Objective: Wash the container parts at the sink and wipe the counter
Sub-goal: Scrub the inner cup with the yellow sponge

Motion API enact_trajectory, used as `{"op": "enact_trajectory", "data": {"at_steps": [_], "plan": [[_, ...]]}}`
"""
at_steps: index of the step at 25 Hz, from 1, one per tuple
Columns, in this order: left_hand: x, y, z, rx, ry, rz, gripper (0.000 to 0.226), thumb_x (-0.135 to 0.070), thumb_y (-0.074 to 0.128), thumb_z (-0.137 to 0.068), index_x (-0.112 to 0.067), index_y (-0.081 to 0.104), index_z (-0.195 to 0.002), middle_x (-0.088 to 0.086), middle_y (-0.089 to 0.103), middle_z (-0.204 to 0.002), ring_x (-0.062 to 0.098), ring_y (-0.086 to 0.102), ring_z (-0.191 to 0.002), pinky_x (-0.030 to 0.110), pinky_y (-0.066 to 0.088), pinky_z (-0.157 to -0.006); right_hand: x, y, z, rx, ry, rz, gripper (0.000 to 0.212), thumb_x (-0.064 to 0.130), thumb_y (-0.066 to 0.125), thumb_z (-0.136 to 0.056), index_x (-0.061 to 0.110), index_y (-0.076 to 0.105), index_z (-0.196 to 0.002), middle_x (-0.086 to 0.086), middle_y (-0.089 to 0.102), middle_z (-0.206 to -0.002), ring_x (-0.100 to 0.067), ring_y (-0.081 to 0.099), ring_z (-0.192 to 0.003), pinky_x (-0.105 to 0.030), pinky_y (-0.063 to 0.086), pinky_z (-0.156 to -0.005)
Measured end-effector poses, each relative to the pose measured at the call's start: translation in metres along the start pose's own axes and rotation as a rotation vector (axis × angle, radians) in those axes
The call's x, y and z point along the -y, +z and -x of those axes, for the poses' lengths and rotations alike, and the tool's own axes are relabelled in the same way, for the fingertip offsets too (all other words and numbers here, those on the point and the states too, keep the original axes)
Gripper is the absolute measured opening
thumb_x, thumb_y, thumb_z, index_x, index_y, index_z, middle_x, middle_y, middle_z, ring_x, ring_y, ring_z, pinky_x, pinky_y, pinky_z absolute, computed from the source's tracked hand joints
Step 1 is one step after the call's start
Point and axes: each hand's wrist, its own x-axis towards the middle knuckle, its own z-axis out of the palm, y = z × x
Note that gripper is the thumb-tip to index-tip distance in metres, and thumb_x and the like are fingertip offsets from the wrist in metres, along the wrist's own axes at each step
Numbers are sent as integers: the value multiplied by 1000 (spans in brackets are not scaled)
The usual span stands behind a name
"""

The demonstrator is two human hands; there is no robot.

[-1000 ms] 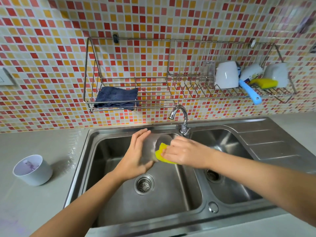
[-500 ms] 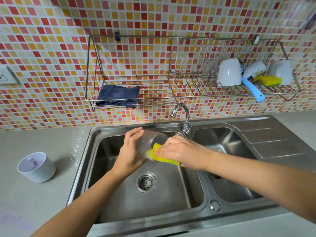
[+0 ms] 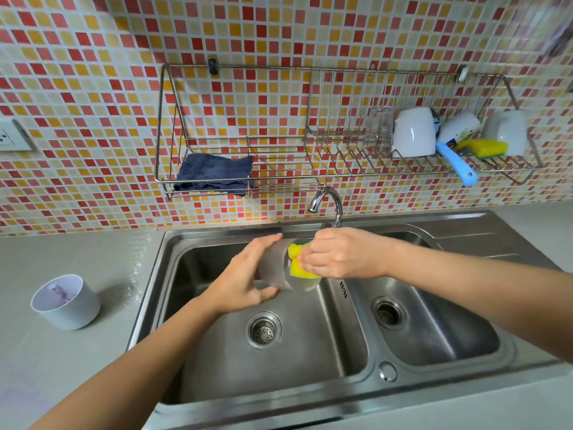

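Over the left basin of the steel double sink [image 3: 217, 377], my left hand [image 3: 245, 276] grips a translucent container [image 3: 276, 268], tilted with its mouth toward the right. My right hand [image 3: 341, 256] is shut on a yellow sponge [image 3: 296, 260] and presses it into the container's mouth. A white cup-shaped container part [image 3: 66, 302] with purple residue inside stands on the grey counter [image 3: 62, 361] left of the sink. A folded dark blue cloth [image 3: 215, 175] lies in the left half of the wire wall rack [image 3: 279, 178].
The faucet [image 3: 328, 204] arches over the divider just behind my hands; no water is visible. The rack's right half holds a clear glass [image 3: 378, 131], white cups [image 3: 414, 133], a blue-handled brush [image 3: 455, 164] and another yellow sponge [image 3: 483, 147]. A wall socket [image 3: 12, 136] sits far left.
The hands and container have shifted a little toward the faucet. The sponge has gone from the container's rim further into its mouth, and the right hand has turned over it.
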Motion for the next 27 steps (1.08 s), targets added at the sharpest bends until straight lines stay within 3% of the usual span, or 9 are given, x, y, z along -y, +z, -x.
{"op": "enact_trajectory", "data": {"at_steps": [3,7,11,14,17,19,21,24,27], "plan": [[3,8,4,-150,-7,-53,87,-17,81,-63,-15,30,-133,3,40,-130,1,35,-122,4,25,-103,18,5,-8,-29,174,-83,20,2,52,-89,13,68,-94,2,68,-88,-18,60,-80,-27,45,-70],[11,9,8,-327,-67,-121,90,-14,89,-58,0,39,-131,17,48,-127,14,42,-119,1,24,-100,41,6,-18,-94,540,-622,46,-4,76,-64,10,68,-107,0,72,-98,-22,59,-81,-32,46,-76],[2,14,7,-308,19,-115,91,-11,88,-59,-9,33,-131,7,39,-128,17,41,-122,2,25,-102,37,6,-15,34,402,-275,34,1,68,-73,14,66,-104,0,69,-92,-25,60,-77,-31,50,-66],[-4,14,9,-288,18,-61,88,-16,84,-63,-13,31,-133,0,35,-127,4,36,-125,7,29,-104,30,1,-12,16,304,-108,18,5,62,-82,17,69,-93,4,65,-79,-18,54,-67,-28,41,-63],[-4,0,9,-82,-28,80,99,-23,80,-65,-22,21,-144,-12,27,-138,6,31,-134,25,39,-105,11,-8,0,-2,121,27,25,3,51,-90,16,69,-80,5,65,-74,-15,56,-66,-26,43,-63],[-7,-3,8,51,-97,170,110,-21,84,-63,-22,15,-148,-8,26,-150,10,29,-139,24,34,-109,5,-10,1,4,41,8,27,3,48,-92,14,69,-79,4,66,-76,-16,60,-71,-27,46,-63],[-7,0,7,86,-101,123,101,-23,83,-63,-19,25,-145,-4,38,-145,10,39,-133,18,35,-105,6,-5,-5,4,7,14,27,3,47,-92,14,68,-79,3,66,-77,-17,60,-73,-26,45,-64],[-5,7,8,-84,-56,3,85,-34,77,-63,-16,33,-133,3,45,-126,12,47,-115,10,38,-93,20,2,-11,27,169,-126,18,6,53,-87,16,68,-87,5,67,-81,-17,55,-71,-28,45,-65],[-6,15,8,-288,-37,-160,92,-22,89,-56,-13,30,-126,4,34,-119,19,45,-108,30,49,-77,38,6,-16,25,475,-497,23,25,71,-78,13,66,-97,3,68,-83,-20,49,-69,-29,44,-69]]}}
